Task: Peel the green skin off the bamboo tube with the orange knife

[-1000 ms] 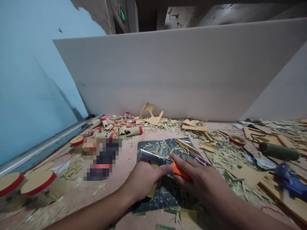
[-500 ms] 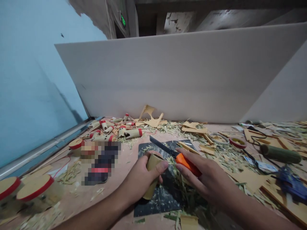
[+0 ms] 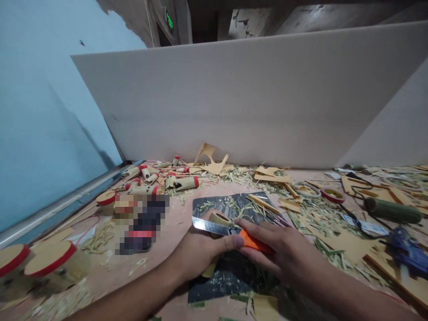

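My left hand (image 3: 197, 254) is closed round a short tan bamboo tube (image 3: 219, 218), holding it upright on a dark cutting mat (image 3: 230, 276). My right hand (image 3: 284, 256) grips the orange handle of a knife (image 3: 227, 229). The steel blade lies across the top of the tube, pointing left. My left thumb rests against the knife near where blade and handle meet. Green and pale bamboo shavings cover the mat around both hands.
Several red-capped bamboo tubes (image 3: 182, 182) lie at the back left. Red-rimmed discs (image 3: 50, 261) sit at the left edge. Tape rolls (image 3: 331, 195), a green bamboo piece (image 3: 393, 210), a blue glue gun (image 3: 406, 252) and cardboard offcuts (image 3: 270, 174) litter the right. A grey board (image 3: 254, 98) walls the back.
The knife, lifted with its blade angled up to the back left half a second ago, has come down across the tube's top. The tube stands more upright in my left hand.
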### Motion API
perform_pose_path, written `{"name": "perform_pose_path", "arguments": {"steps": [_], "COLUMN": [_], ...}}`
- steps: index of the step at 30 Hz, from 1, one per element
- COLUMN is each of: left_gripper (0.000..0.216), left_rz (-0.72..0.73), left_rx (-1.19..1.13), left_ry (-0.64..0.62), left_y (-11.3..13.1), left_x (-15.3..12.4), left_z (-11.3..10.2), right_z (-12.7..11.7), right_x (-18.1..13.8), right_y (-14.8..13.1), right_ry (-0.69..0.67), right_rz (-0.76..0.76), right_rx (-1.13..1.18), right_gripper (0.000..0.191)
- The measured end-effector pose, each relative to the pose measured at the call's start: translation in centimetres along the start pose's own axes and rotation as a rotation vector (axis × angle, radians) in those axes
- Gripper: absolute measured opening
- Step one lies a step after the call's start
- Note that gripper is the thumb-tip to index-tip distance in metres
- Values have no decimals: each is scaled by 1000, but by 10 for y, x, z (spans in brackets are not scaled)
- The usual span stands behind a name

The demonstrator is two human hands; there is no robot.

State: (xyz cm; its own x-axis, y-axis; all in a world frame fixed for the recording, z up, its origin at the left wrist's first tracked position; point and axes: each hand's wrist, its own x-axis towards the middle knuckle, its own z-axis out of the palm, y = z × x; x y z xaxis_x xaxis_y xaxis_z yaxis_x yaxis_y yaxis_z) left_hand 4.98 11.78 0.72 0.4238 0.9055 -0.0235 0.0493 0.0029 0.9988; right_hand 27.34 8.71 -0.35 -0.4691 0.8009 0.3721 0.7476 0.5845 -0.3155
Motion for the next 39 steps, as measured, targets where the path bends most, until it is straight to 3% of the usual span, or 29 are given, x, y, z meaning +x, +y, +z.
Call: {"name": "perform_pose_path", "arguments": {"steps": [6, 10, 19, 28, 32, 36, 39], "left_gripper": [49, 53, 56, 29, 34, 35, 43], "left_rz": [-103, -109, -37, 97, 57, 49, 16], "left_rx": [148, 46, 171, 162, 140, 165, 299], "left_ry": [109, 57, 73, -11, 42, 76, 198], "left_y": [-3, -6, -1, 2, 1, -1, -4], "left_x": [2, 4, -3, -2, 0, 0, 0], "left_z": [3, 0, -6, -3, -1, 1, 2], "right_z": [18, 8, -6, -4, -2, 4, 10], "right_x": [-2, 0, 2, 0, -1, -2, -2], "right_y": [-4, -1, 1, -1, 0, -1, -3], "right_ry": [155, 170, 25, -25, -14, 77, 166], "right_rz": [99, 133, 76, 37, 32, 16, 51], "right_rx": [49, 65, 107, 115, 101, -53, -102], "right_gripper": [47, 49, 49, 48, 48, 48, 47]}}
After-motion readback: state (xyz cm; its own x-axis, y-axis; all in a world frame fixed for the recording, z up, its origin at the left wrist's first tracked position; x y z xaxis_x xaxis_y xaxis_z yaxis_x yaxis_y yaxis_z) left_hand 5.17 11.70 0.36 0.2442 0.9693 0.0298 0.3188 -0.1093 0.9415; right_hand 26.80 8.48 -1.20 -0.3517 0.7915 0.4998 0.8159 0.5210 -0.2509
